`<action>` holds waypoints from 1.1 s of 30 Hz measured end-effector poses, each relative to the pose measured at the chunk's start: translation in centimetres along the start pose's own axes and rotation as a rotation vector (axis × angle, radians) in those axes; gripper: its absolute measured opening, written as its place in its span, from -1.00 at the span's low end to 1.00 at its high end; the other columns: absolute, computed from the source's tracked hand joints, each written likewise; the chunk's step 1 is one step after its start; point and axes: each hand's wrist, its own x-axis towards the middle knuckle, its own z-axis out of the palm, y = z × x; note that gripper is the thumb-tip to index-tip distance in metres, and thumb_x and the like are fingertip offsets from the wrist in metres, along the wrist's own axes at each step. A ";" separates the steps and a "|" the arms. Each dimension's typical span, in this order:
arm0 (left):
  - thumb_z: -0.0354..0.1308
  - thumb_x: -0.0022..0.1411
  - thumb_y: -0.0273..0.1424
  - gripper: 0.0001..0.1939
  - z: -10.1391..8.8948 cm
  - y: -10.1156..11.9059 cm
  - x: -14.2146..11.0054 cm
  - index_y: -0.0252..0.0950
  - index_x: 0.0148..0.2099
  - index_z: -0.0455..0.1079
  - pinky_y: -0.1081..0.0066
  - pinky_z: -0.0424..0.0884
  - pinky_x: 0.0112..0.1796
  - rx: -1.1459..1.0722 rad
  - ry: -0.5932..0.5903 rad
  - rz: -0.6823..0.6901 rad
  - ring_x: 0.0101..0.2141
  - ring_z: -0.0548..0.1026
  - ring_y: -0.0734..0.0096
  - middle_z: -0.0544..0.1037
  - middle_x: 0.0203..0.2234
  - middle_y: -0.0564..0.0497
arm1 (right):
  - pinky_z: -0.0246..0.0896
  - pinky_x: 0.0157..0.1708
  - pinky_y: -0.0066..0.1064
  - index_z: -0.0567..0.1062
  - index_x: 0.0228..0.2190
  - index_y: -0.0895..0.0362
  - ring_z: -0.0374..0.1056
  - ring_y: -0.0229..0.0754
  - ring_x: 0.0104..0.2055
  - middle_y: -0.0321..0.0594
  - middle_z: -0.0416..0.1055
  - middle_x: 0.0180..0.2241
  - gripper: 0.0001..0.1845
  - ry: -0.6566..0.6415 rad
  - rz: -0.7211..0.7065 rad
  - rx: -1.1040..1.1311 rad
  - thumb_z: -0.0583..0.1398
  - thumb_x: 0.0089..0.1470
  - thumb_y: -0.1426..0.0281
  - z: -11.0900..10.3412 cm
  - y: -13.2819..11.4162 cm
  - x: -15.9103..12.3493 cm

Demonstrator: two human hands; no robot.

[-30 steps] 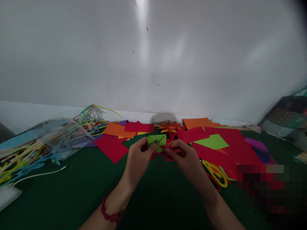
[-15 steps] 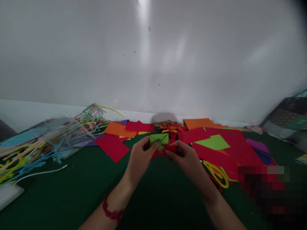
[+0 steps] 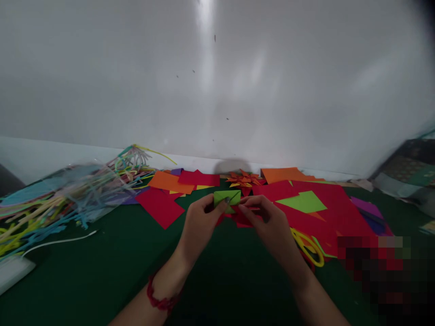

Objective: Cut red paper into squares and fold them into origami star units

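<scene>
A small piece of folded green paper (image 3: 232, 196) is held up at the centre, with diagonal crease lines on its front. My left hand (image 3: 200, 222) pinches its left side, the thumb pressed flat on the front. At its right edge, my right hand (image 3: 267, 219) has thumb and forefinger closed on the corner. Red paper (image 3: 244, 222) shows below and behind the fingers; whether any of it is gripped is hard to make out. Behind the hands sits a spiky orange and red folded-paper flower (image 3: 244, 179).
Yellow-handled scissors (image 3: 314, 251) lie right of my right forearm, by large red sheets (image 3: 335, 203) and a green sheet (image 3: 307, 202). Red (image 3: 163, 210) and orange sheets (image 3: 170, 181) lie left. Coloured pipe cleaners (image 3: 68, 203) heap at far left, near a white device (image 3: 15, 274).
My right fingertips have moved up from the red paper below to the green paper's right edge. My left hand keeps its pinch. The view has shifted slightly.
</scene>
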 end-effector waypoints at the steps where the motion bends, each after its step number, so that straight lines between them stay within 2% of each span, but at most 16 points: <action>1: 0.11 0.12 -0.23 -0.78 0.0 0.0 0.0 -0.27 -0.32 0.45 0.52 0.23 -0.53 0.001 -0.001 0.000 -0.51 0.35 0.47 0.49 -0.50 0.05 | 0.37 -0.32 -0.32 0.38 -0.44 0.11 0.40 -0.16 -0.28 -0.17 0.42 -0.27 -0.84 -0.009 0.000 -0.004 0.17 0.01 0.27 0.0 0.0 0.0; 8: 0.09 0.13 -0.23 -0.78 0.1 -0.2 0.0 -0.28 -0.34 0.43 0.49 0.26 -0.48 -0.008 -0.006 0.017 -0.46 0.39 0.43 0.50 -0.46 0.04 | 0.36 -0.30 -0.34 0.39 -0.45 0.11 0.41 -0.18 -0.31 -0.22 0.44 -0.34 -0.84 -0.033 0.026 -0.006 0.19 0.00 0.27 -0.2 -0.1 0.2; 11: 0.08 0.14 -0.24 -0.78 0.2 0.0 -0.1 -0.28 -0.31 0.43 0.47 0.30 -0.43 0.004 -0.024 0.019 -0.42 0.42 0.40 0.51 -0.44 0.04 | 0.37 -0.33 -0.32 0.39 -0.42 0.11 0.42 -0.17 -0.34 -0.24 0.46 -0.41 -0.81 -0.124 0.074 0.068 0.21 -0.04 0.26 -0.5 -0.1 0.2; 13: 0.10 0.13 -0.27 -0.80 0.2 0.4 -0.2 -0.25 -0.24 0.44 0.45 0.33 -0.34 0.056 -0.041 0.061 -0.34 0.45 0.38 0.52 -0.37 0.05 | 0.37 -0.34 -0.32 0.39 -0.41 0.11 0.43 -0.16 -0.35 -0.26 0.46 -0.43 -0.80 -0.141 0.075 0.097 0.24 -0.07 0.26 -0.8 -0.1 0.3; 15: 0.18 0.07 -0.30 -0.69 0.2 0.8 -0.4 -0.17 -0.08 0.39 0.42 0.30 -0.16 0.102 -0.004 0.150 -0.15 0.41 0.34 0.49 -0.18 0.05 | 0.37 -0.31 -0.31 0.39 -0.41 0.10 0.42 -0.16 -0.33 -0.25 0.45 -0.41 -0.81 -0.046 0.014 0.079 0.26 -0.08 0.29 -1.1 -0.1 0.4; 17: 0.24 0.02 -0.31 -0.48 0.1 1.0 -0.4 -0.09 0.06 0.26 0.40 0.18 0.00 0.100 0.091 0.225 0.03 0.27 0.31 0.35 0.03 0.05 | 0.35 -0.26 -0.31 0.39 -0.41 0.09 0.40 -0.17 -0.27 -0.23 0.44 -0.34 -0.85 0.116 -0.088 0.045 0.25 -0.06 0.34 -1.4 -0.1 0.4; 18: 0.23 0.02 -0.29 -0.44 0.1 1.0 -0.4 -0.09 0.10 0.21 0.39 0.15 0.03 0.075 0.140 0.232 0.07 0.22 0.30 0.29 0.08 0.03 | 0.35 -0.24 -0.30 0.38 -0.41 0.08 0.39 -0.16 -0.24 -0.22 0.43 -0.30 -0.88 0.191 -0.145 0.021 0.24 -0.04 0.36 -1.6 -0.1 0.4; 20: 0.12 0.12 -0.21 -0.53 0.0 0.9 -0.3 -0.16 0.07 0.22 0.36 0.24 -0.04 -0.034 0.200 0.162 0.00 0.32 0.29 0.32 0.05 -0.05 | 0.33 -0.21 -0.27 0.38 -0.41 0.07 0.37 -0.15 -0.18 -0.21 0.42 -0.25 -0.94 0.308 -0.261 -0.065 0.20 0.00 0.42 -1.7 -0.1 0.3; 21: 0.03 0.17 -0.16 -0.59 -0.1 0.8 -0.3 -0.22 0.03 0.25 0.34 0.32 -0.14 -0.113 0.181 0.082 -0.12 0.42 0.28 0.40 -0.04 -0.10 | 0.32 -0.19 -0.25 0.38 -0.40 0.07 0.36 -0.14 -0.16 -0.20 0.41 -0.24 -0.94 0.344 -0.324 -0.128 0.19 0.01 0.45 -1.7 0.0 0.2; 22: -0.06 0.20 -0.11 -0.59 -0.1 0.7 -0.2 -0.27 -0.04 0.28 0.33 0.38 -0.27 -0.206 0.117 -0.017 -0.27 0.48 0.28 0.48 -0.17 -0.14 | 0.30 -0.17 -0.22 0.39 -0.40 0.06 0.35 -0.13 -0.14 -0.20 0.42 -0.23 -0.92 0.359 -0.387 -0.198 0.18 0.02 0.49 -1.8 0.1 0.1; 24: -0.18 0.21 -0.03 -0.49 -0.1 0.7 -0.1 -0.36 -0.15 0.33 0.31 0.41 -0.43 -0.412 -0.099 -0.223 -0.48 0.50 0.29 0.53 -0.39 -0.17 | 0.26 -0.12 -0.16 0.42 -0.37 0.03 0.32 -0.12 -0.11 -0.21 0.42 -0.21 -0.84 0.345 -0.511 -0.328 0.17 0.01 0.54 -1.7 0.4 -0.2; 26: -0.16 0.20 -0.02 -0.46 0.1 0.8 -0.1 -0.39 -0.17 0.36 0.26 0.43 -0.38 -0.580 -0.315 -0.348 -0.45 0.52 0.23 0.54 -0.40 -0.21 | 0.24 -0.10 -0.13 0.44 -0.33 -0.01 0.30 -0.11 -0.08 -0.24 0.43 -0.17 -0.76 0.283 -0.609 -0.415 0.16 0.00 0.59 -1.7 0.7 -0.4; 27: -0.10 0.19 -0.05 -0.50 0.1 0.8 -0.1 -0.39 -0.16 0.38 0.25 0.43 -0.31 -0.631 -0.365 -0.361 -0.37 0.53 0.21 0.54 -0.33 -0.21 | 0.23 -0.09 -0.13 0.44 -0.30 -0.02 0.29 -0.11 -0.06 -0.26 0.42 -0.15 -0.71 0.242 -0.641 -0.444 0.16 0.00 0.60 -1.6 0.9 -0.4; 29: 0.07 0.15 -0.19 -0.64 0.3 0.6 -0.1 -0.37 -0.14 0.40 0.26 0.41 -0.20 -0.662 -0.341 -0.329 -0.24 0.50 0.21 0.53 -0.23 -0.17 | 0.21 -0.05 -0.14 0.44 -0.23 -0.05 0.26 -0.11 -0.02 -0.28 0.41 -0.11 -0.65 0.161 -0.672 -0.477 0.14 0.01 0.62 -1.4 0.9 -0.4; 31: 0.18 0.08 -0.31 -0.71 0.3 0.2 0.1 -0.34 -0.15 0.41 0.29 0.40 -0.16 -0.642 -0.235 -0.273 -0.20 0.48 0.25 0.53 -0.22 -0.11 | 0.15 0.01 -0.13 0.42 -0.16 -0.06 0.21 -0.12 0.03 -0.29 0.38 -0.05 -0.60 0.090 -0.655 -0.486 0.10 0.04 0.62 -1.3 0.8 -0.2; 33: 0.21 0.04 -0.35 -0.71 0.1 -0.2 0.4 -0.34 -0.16 0.42 0.30 0.41 -0.17 -0.602 -0.133 -0.249 -0.20 0.48 0.27 0.53 -0.23 -0.10 | 0.08 0.06 -0.12 0.37 -0.07 -0.05 0.15 -0.13 0.09 -0.27 0.31 0.01 -0.55 0.059 -0.600 -0.457 0.03 0.07 0.62 -1.2 0.7 0.2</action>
